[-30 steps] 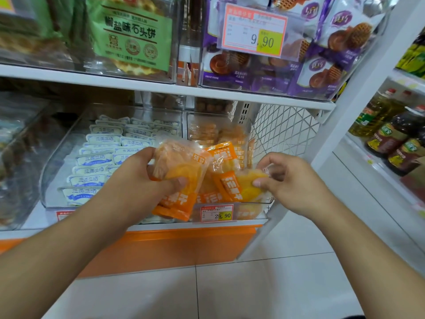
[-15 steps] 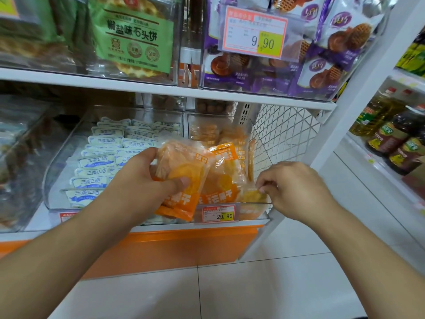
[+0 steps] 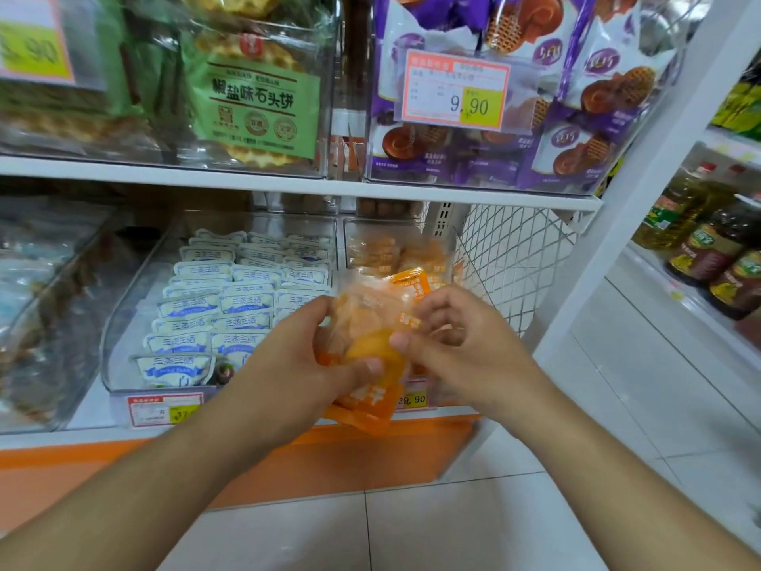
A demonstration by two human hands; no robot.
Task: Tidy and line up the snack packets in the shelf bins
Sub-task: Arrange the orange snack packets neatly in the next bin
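On the upper shelf, the green label of a waffle biscuit bag reads "椒盐味石头饼". To its right, a price tag on the purple packet bin shows "9.90". In the lower left bin, the white-blue packets carry "三蒸三晒" (repeated on many). Near the hands, a small price tag shows "29.90", partly covered.

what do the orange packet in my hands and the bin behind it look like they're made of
Orange packet: apparently thin glossy plastic film, partly see-through; it crinkles where the left hand and right hand grip it. Bin: seemingly rigid clear plastic, possibly acrylic; packets show through its shiny walls.
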